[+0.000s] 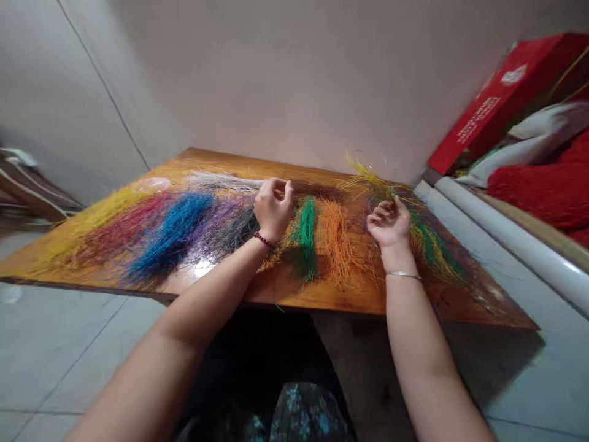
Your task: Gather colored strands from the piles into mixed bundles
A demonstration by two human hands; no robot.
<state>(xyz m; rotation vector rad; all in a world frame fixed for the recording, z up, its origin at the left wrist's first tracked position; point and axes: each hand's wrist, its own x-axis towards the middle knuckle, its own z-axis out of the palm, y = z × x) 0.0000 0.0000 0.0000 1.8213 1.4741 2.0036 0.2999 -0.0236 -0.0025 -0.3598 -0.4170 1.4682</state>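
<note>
My left hand (273, 212), with a dark red bead bracelet, is above the middle of the wooden table. Its thumb and fingers curl together in a pinch; whatever is between the tips is too small to make out. Beside it lie a bundle of white fibres (221, 181), a dark grey bundle (239, 232) and a green bundle (306, 236). My right hand (390, 224), wearing a silver bangle, has its fingers closed around a bunch of yellow fibres (365, 175) that fans out toward the wall. An orange bundle (335, 239) lies between the hands.
Yellow (103, 215), red (124, 230), blue (172, 233) and purple (216, 218) bundles spread across the left of the table (276, 298). Mixed green and yellow strands (432, 245) lie at right. A red box (501, 98) and red material (543, 190) stand beyond a white roll (515, 227).
</note>
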